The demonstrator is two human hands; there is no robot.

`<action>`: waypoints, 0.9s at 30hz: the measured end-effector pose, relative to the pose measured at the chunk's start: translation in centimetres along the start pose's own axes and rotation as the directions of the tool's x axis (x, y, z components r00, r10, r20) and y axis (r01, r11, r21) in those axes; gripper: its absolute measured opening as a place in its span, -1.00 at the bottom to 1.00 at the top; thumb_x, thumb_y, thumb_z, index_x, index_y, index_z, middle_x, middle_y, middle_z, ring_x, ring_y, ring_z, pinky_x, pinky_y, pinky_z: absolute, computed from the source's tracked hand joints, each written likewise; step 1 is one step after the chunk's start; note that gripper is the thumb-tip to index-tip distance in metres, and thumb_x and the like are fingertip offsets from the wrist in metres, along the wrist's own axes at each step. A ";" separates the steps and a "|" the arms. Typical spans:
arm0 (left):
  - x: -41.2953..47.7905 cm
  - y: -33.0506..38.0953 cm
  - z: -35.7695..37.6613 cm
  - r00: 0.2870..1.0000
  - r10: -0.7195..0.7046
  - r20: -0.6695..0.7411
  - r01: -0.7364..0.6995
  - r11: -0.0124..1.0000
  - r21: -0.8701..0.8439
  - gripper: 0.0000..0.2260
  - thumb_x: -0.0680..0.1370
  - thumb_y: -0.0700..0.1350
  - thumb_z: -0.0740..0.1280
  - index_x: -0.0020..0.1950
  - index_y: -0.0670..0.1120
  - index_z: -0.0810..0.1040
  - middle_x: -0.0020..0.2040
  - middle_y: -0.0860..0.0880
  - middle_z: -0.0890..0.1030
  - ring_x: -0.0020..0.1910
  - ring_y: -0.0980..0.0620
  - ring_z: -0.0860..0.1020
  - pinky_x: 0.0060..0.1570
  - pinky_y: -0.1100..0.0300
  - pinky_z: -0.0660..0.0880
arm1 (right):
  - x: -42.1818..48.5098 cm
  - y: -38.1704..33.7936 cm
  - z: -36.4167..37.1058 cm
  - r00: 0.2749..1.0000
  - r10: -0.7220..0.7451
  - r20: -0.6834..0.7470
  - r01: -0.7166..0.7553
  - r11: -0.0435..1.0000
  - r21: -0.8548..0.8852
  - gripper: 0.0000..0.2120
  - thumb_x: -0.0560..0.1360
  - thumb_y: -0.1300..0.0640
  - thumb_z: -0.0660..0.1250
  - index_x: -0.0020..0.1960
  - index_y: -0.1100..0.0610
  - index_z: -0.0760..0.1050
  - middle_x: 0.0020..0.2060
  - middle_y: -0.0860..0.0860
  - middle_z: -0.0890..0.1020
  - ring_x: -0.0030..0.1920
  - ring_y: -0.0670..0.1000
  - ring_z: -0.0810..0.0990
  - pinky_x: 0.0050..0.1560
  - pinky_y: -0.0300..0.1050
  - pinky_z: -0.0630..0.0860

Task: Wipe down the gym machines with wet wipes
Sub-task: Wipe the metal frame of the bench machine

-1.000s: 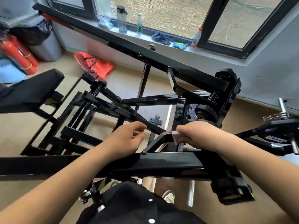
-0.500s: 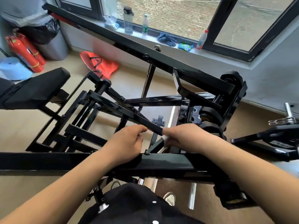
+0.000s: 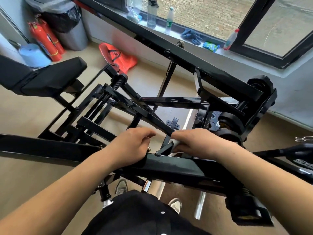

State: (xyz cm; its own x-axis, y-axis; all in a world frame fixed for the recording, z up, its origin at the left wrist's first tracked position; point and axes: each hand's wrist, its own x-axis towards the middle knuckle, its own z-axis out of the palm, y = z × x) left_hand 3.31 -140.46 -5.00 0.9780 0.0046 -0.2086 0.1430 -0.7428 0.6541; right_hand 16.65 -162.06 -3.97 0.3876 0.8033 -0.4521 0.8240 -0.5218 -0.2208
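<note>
The right hand (image 3: 201, 144) holds a white wipe (image 3: 175, 142). Its fingers (image 3: 182, 135) are curled tight around the wipe and press it on a thin slanted bar (image 3: 163, 148) of the black machine (image 3: 128, 102). The wipe peeks out just left of these fingers, wrapped on the top part of the thin bar. The low end of that bar joins a thick bar (image 3: 172, 167), which runs across right under both hands.

The left hand (image 3: 133, 146) is just left of the wipe but does not touch it. Its fingers (image 3: 145, 133) are curled in, and the wrist lies on the thick bar. I cannot tell if these fingers hold anything.

Past the fingers, more black bars of the machine cross each other. Far to the left of the fingers is a black padded seat (image 3: 50, 77). Farther back on the left stand red fire extinguishers (image 3: 45, 41) and a grey bin (image 3: 72, 34), and an orange bag (image 3: 118, 58) lies on the floor (image 3: 30, 119). Far beyond the fingers, on the windowsill (image 3: 225, 53), are bottles (image 3: 151, 14) and blue gloves (image 3: 191, 37). Below the hands, under the thick bar, two shoes (image 3: 121, 186) stand on the floor.
</note>
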 end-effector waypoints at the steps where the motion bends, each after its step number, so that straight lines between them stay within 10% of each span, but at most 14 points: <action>1: 0.0 0.0 0.0 1.000 -0.007 -0.003 0.007 1.000 -0.014 -0.68 0.67 -0.19 0.25 0.41 0.00 0.55 0.30 0.10 0.61 0.28 0.17 0.53 0.21 0.49 0.34 | -0.8 1.0 0.2 1.000 0.031 0.003 -0.031 0.999 -0.028 -0.74 0.63 -0.27 0.18 0.14 -0.11 0.39 -0.09 -0.18 0.53 0.04 -0.01 0.60 0.03 -0.03 0.50; 5: 0.6 0.1 0.4 1.000 0.001 -0.006 -0.002 0.999 -0.033 -0.69 0.67 -0.19 0.26 0.39 -0.01 0.57 0.28 0.09 0.62 0.26 0.18 0.55 0.18 0.52 0.33 | -4.8 5.1 1.7 0.973 0.077 -0.218 -0.133 0.958 -0.256 -0.54 0.62 -0.33 -0.12 -0.08 -0.03 0.36 -0.19 -0.10 0.68 0.01 -0.02 0.70 0.55 0.03 0.26; 8: 1.4 1.0 1.0 0.999 0.034 -0.013 -0.034 0.998 -0.049 -0.69 0.66 -0.17 0.28 0.39 0.01 0.57 0.27 0.09 0.63 0.26 0.16 0.56 0.33 0.25 0.46 | -7.5 4.9 1.1 0.952 0.192 -0.237 -0.221 0.970 -0.100 -0.42 0.64 -0.28 -0.19 0.09 -0.03 0.54 0.18 -0.10 0.67 0.34 -0.11 0.56 0.60 -0.03 0.20; 13: 2.2 1.8 1.2 0.997 0.071 -0.014 -0.072 0.992 -0.106 -0.67 0.66 -0.19 0.29 0.43 0.00 0.54 0.28 0.13 0.60 0.30 0.19 0.54 0.36 0.21 0.46 | -12.6 0.7 -3.1 0.952 0.299 -0.059 -0.247 0.870 0.428 -0.55 0.64 -0.31 -0.02 0.21 -0.08 0.50 0.03 -0.20 0.64 0.08 -0.18 0.59 0.17 -0.11 0.51; 19: 1.6 0.3 1.1 0.998 0.065 -0.002 -0.065 0.993 -0.098 -0.66 0.65 -0.18 0.30 0.43 0.01 0.53 0.25 0.16 0.59 0.28 0.20 0.55 0.35 0.14 0.50 | -9.2 -5.4 2.2 0.936 0.322 -0.142 -0.318 0.947 0.055 -0.44 0.62 -0.26 -0.28 0.10 -0.08 0.45 0.02 -0.12 0.64 0.06 0.02 0.62 0.06 0.03 0.52; 27: -0.3 -2.2 -1.4 0.996 0.070 -0.046 -0.074 0.993 -0.095 -0.65 0.65 -0.16 0.31 0.44 0.01 0.52 0.30 0.16 0.58 0.29 0.28 0.50 0.32 0.42 0.39 | -5.5 -10.3 -0.5 0.939 0.330 -0.099 -0.299 0.922 0.246 -0.63 0.71 -0.21 -0.14 -0.08 -0.12 0.34 -0.14 -0.16 0.49 0.03 -0.03 0.55 -0.02 -0.02 0.46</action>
State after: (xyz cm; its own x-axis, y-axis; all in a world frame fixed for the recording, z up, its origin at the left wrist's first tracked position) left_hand 2.94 -137.91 -5.33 0.9916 -0.0169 -0.1285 0.0836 -0.6742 0.7338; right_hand 6.28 -160.98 1.24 0.6770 0.6101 -0.4117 0.5426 -0.7916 -0.2809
